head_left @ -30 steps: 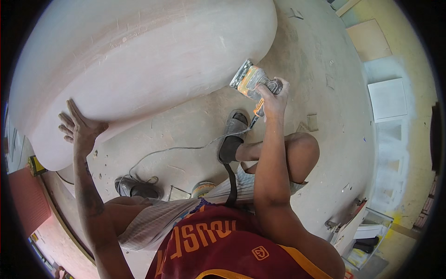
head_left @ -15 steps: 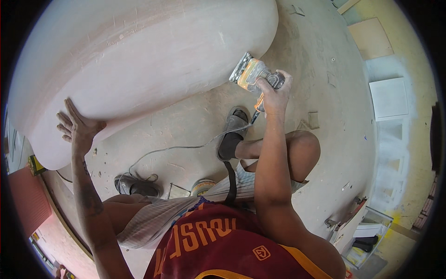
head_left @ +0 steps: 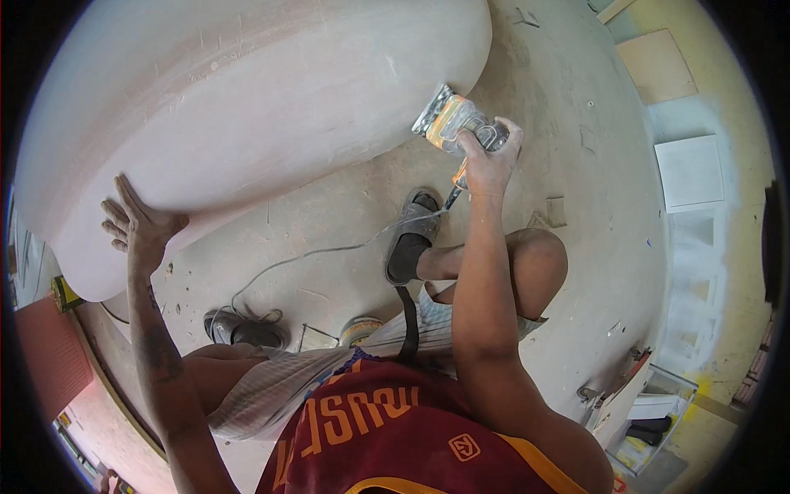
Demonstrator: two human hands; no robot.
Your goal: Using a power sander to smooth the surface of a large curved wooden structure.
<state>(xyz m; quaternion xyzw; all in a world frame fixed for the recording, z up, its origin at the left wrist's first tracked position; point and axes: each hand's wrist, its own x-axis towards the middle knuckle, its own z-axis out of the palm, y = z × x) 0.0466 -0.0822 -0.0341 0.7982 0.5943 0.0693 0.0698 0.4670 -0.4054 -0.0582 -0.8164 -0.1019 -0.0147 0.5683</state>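
A large smooth, rounded pale pinkish-white form (head_left: 280,107) fills the upper left. My left hand (head_left: 140,226) lies spread against its lower left side, fingers apart and holding nothing. My right hand (head_left: 491,160) is wrapped round the body of a dusty orange and grey electric sander (head_left: 453,123). The sander is tilted, its pad toward the form's right end, at the lower edge there; I cannot tell if the pad touches it. A cord (head_left: 329,249) runs from the sander's tail down toward my left foot.
The cord bunches beside my left sandal (head_left: 222,327); my right sandal (head_left: 418,216) stands under the form's edge. A round tin (head_left: 360,329) sits between my legs. A white square panel (head_left: 690,173) is at the right, with a clear-sided box (head_left: 654,420) below it. Scraps (head_left: 556,212) lie on the floor.
My right hand has moved the sander slightly up and to the right along the form's edge. The cord has shifted a little. My left hand stays in place.
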